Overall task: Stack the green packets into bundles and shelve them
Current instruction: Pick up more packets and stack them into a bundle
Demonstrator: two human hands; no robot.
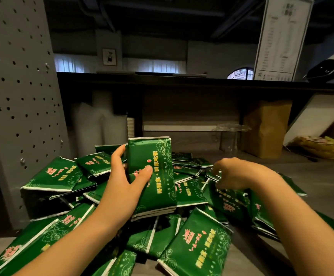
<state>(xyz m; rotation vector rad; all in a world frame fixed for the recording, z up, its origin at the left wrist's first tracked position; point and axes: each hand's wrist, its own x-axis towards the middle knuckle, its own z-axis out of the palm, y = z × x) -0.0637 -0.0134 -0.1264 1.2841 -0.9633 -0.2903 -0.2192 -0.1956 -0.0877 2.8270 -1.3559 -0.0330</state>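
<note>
Bundling is under way, I judge. The left hand (122, 182) grips a bundle of green packets (158, 192) upright, thumb across its face, above the middle of the heap of loose packets (200, 242) on the grey surface (321, 172). The right hand (240, 172), blurred, reaches into the heap's right side; whether its fingers have closed on anything I cannot tell. Next, one loose packet wants squaring onto the bundle. Two hands; one bundle, perhaps three or four packets thick; loose ones overlap, well over a dozen.

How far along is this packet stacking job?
Barely begun. The left hand grips a thin bundle of several packets. The blurred right hand reaches into the loose pile. Many packets there lie unsorted, and no shelved bundle is in view.
</note>
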